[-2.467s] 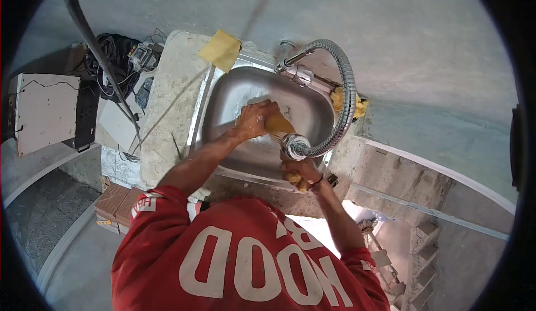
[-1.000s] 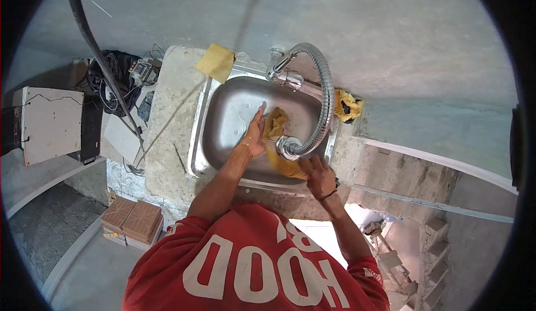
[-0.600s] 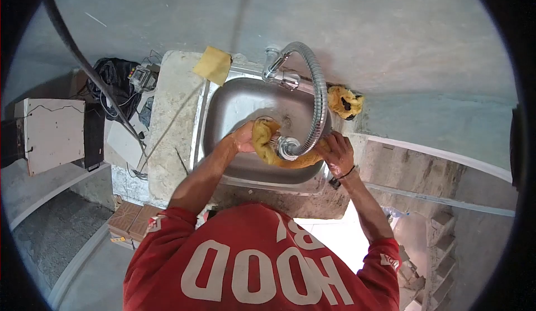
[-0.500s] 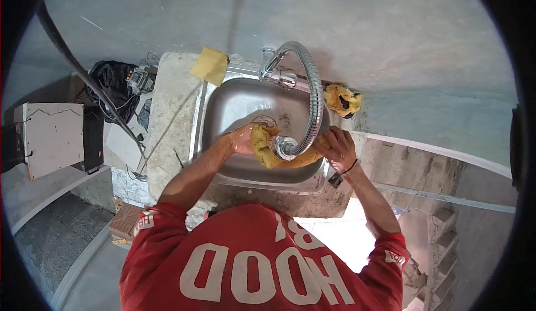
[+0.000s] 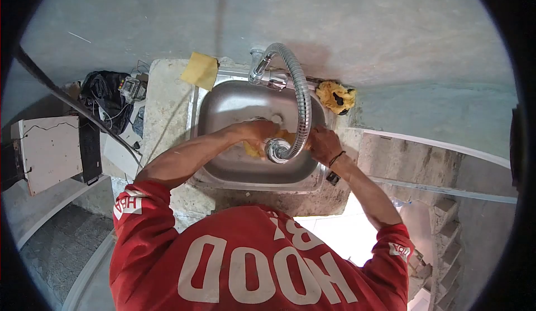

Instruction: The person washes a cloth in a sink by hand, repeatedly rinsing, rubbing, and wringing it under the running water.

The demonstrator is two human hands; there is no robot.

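Note:
A yellow cloth (image 5: 254, 150) is stretched between my hands over the metal sink (image 5: 229, 102), partly hidden behind the faucet's spray head (image 5: 277, 150). My left hand (image 5: 259, 131) is closed on the cloth's left part. At the sink's right side, my right hand (image 5: 326, 145) is closed, with its fingers curled at the cloth's right end. From the chrome faucet (image 5: 271, 78) a flexible metal hose (image 5: 303, 96) arches over and down between my hands.
A flat yellow cloth (image 5: 200, 71) lies at the sink's back left corner, and a crumpled yellow and black one (image 5: 336, 97) at the back right. Black bags and a device (image 5: 133, 89) stand left of the concrete counter (image 5: 162, 107). A dark cable (image 5: 72, 102) crosses the left side.
My left hand has moved right over the cloth, toward the spray head. My right hand has drawn slightly left, its fingers curled more. The whole view has shifted a little.

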